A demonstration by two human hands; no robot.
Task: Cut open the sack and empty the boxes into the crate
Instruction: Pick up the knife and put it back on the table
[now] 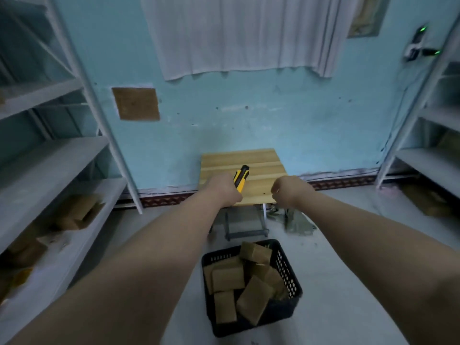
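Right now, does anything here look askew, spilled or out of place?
The boxes lie jumbled at odd angles in the black crate, one poking above its far rim. A crumpled greenish sack lies on the floor beside the wooden table. Nothing looks damaged.

yellow-and-black utility knife point(241, 177): lower handle buried in left hand point(224, 190)
crumpled grey-green sack point(296, 220): blurry, top behind right hand point(290, 190)
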